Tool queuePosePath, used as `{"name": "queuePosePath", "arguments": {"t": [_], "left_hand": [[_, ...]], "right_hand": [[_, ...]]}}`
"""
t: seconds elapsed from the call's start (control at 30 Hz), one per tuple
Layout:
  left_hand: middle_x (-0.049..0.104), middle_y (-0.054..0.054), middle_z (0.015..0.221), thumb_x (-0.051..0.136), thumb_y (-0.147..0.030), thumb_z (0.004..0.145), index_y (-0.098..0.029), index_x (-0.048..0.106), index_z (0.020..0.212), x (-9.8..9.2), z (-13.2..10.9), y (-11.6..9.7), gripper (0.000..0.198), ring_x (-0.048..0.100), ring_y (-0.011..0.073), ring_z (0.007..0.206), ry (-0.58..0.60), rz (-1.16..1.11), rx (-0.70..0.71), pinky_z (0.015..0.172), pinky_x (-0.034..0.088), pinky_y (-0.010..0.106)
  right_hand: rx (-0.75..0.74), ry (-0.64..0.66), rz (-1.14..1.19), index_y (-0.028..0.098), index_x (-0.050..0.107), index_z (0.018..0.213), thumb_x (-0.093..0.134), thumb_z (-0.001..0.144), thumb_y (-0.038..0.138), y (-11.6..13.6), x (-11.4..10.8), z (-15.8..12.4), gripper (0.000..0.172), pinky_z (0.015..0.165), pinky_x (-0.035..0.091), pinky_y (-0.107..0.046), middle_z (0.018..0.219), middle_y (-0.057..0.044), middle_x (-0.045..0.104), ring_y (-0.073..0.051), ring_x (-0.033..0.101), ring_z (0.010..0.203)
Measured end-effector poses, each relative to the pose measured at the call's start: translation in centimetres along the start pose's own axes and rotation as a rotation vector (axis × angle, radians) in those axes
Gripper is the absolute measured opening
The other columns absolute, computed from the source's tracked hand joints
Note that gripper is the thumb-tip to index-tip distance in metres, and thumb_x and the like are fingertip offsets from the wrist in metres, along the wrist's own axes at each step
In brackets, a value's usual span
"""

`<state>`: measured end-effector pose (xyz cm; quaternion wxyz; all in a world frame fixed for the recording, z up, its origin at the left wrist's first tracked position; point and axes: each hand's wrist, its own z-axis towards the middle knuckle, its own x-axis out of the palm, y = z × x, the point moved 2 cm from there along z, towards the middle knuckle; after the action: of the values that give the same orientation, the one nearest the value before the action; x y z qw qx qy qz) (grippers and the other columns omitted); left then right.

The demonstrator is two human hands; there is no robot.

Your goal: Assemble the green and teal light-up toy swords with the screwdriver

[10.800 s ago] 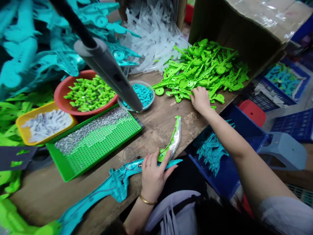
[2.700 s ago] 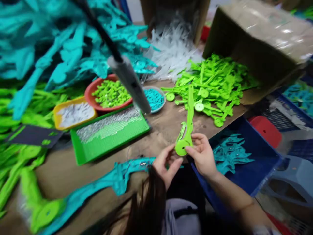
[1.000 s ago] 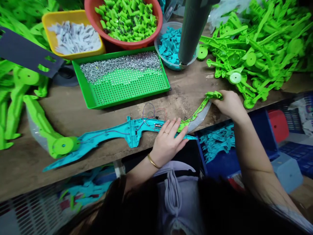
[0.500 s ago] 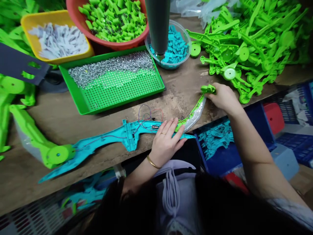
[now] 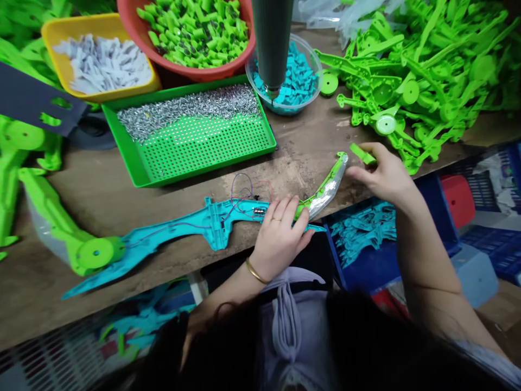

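Observation:
A long teal plastic bow frame [image 5: 179, 231] with thin wires lies along the wooden bench's front edge. My left hand [image 5: 280, 236] presses flat on its right end, fingers spread, over the base of a green and clear curved limb [image 5: 325, 184]. My right hand [image 5: 382, 171] hovers just right of the limb's tip, pinching a small green plastic piece [image 5: 363, 153]. A green limb with a round hub [image 5: 73, 239] sits at the frame's left end.
A green perforated tray [image 5: 203, 144] holds several screws. Behind it stand a yellow tub [image 5: 97, 60], a red bowl of green parts [image 5: 195, 32] and a clear bowl of teal bits [image 5: 297, 81]. A dark hanging tool [image 5: 272, 43] dangles above. Loose green parts [image 5: 415, 81] pile at the right.
My right hand has let go of the limb's tip and lifted slightly right, now with a small green piece in its fingers. The left hand stays pressed on the frame.

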<state>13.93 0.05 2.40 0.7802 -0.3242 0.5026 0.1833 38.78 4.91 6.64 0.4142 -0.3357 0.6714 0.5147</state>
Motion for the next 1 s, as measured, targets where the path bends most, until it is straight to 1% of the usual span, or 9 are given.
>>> {"name": "queuePosePath", "arguments": {"t": [0.13, 0.23, 0.43, 0.57, 0.67, 0.73, 0.8, 0.9, 1.0], "left_hand": [[0.062, 0.02, 0.127, 0.057, -0.04, 0.089, -0.015, 0.062, 0.122, 0.3, 0.2, -0.4, 0.042, 0.058, 0.0342, 0.12, -0.012, 0.008, 0.03, 0.101, 0.046, 0.05], [0.062, 0.019, 0.127, 0.057, -0.041, 0.089, -0.017, 0.062, 0.123, 0.8, 0.1, -0.5, 0.042, 0.057, 0.0339, 0.121, -0.005, 0.007, 0.036, 0.102, 0.046, 0.05], [0.062, 0.019, 0.128, 0.06, -0.039, 0.088, -0.018, 0.062, 0.123, 1.3, -0.1, -0.4, 0.041, 0.056, 0.0344, 0.122, 0.01, 0.004, 0.056, 0.102, 0.045, 0.05], [0.061, 0.02, 0.128, 0.059, -0.039, 0.089, -0.018, 0.062, 0.124, 1.1, 0.0, -0.1, 0.041, 0.055, 0.0347, 0.122, 0.025, -0.016, 0.045, 0.101, 0.045, 0.051], [0.062, 0.02, 0.127, 0.06, -0.039, 0.088, -0.018, 0.061, 0.124, 0.8, 0.2, -0.1, 0.042, 0.056, 0.0351, 0.121, 0.041, -0.019, 0.053, 0.099, 0.046, 0.05], [0.061, 0.02, 0.127, 0.061, -0.039, 0.087, -0.017, 0.061, 0.123, 0.7, 0.4, -0.2, 0.042, 0.056, 0.0354, 0.121, 0.055, -0.02, 0.048, 0.098, 0.046, 0.05], [0.061, 0.021, 0.128, 0.063, -0.04, 0.086, -0.017, 0.062, 0.122, 0.6, 0.6, -0.4, 0.043, 0.056, 0.0357, 0.121, 0.067, -0.026, 0.03, 0.099, 0.046, 0.051], [0.059, 0.022, 0.13, 0.065, -0.043, 0.084, -0.015, 0.061, 0.122, 0.3, 0.7, -0.4, 0.048, 0.054, 0.036, 0.123, 0.063, -0.051, 0.019, 0.1, 0.045, 0.051], [0.059, 0.022, 0.128, 0.065, -0.046, 0.083, -0.014, 0.059, 0.123, -0.6, 0.3, 0.3, 0.052, 0.054, 0.0349, 0.123, -0.023, -0.07, 0.01, 0.102, 0.044, 0.05]], "right_hand": [[0.016, 0.094, -0.185, 0.021, 0.064, 0.125, 0.06, 0.081, 0.042, -0.4, 1.1, -0.1, 0.049, 0.083, 0.051, -0.043, 0.115, -0.011, 0.071, -0.032, 0.067, 0.101], [-0.008, 0.167, -0.328, 0.026, 0.058, 0.134, 0.053, 0.084, 0.035, -0.3, 1.6, -0.5, 0.051, 0.08, 0.051, -0.045, 0.117, -0.01, 0.07, -0.035, 0.067, 0.101], [0.006, 0.226, -0.496, 0.032, 0.051, 0.139, 0.052, 0.084, 0.035, -0.3, 1.8, -0.9, 0.055, 0.068, 0.051, -0.04, 0.103, -0.01, 0.074, -0.033, 0.07, 0.087], [-0.037, 0.29, -0.328, 0.025, 0.05, 0.14, 0.055, 0.082, 0.055, -0.7, 1.0, -1.0, 0.065, 0.071, 0.051, -0.04, 0.104, -0.01, 0.073, -0.03, 0.069, 0.083], [-0.067, 0.221, -0.099, 0.018, 0.057, 0.129, 0.05, 0.08, 0.071, -0.7, -0.7, -1.1, 0.073, 0.07, 0.051, -0.037, 0.099, -0.01, 0.071, -0.025, 0.066, 0.079], [-0.086, 0.13, 0.025, 0.017, 0.059, 0.124, 0.034, 0.088, 0.07, -0.5, -1.7, -1.4, 0.069, 0.072, 0.05, -0.036, 0.098, -0.01, 0.07, -0.023, 0.065, 0.081], [-0.109, 0.07, 0.086, 0.017, 0.061, 0.121, 0.029, 0.092, 0.065, 0.0, -2.3, -1.6, 0.065, 0.075, 0.05, -0.036, 0.1, -0.01, 0.069, -0.023, 0.065, 0.085], [-0.172, -0.001, 0.064, 0.017, 0.061, 0.12, 0.048, 0.085, 0.065, 0.7, -2.3, -2.1, 0.061, 0.078, 0.05, -0.038, 0.105, -0.011, 0.068, -0.025, 0.064, 0.09], [-0.301, -0.113, -0.011, 0.016, 0.058, 0.126, 0.059, 0.081, 0.06, 1.5, -1.9, -2.8, 0.063, 0.089, 0.048, -0.044, 0.114, -0.014, 0.066, -0.029, 0.062, 0.103]]}}
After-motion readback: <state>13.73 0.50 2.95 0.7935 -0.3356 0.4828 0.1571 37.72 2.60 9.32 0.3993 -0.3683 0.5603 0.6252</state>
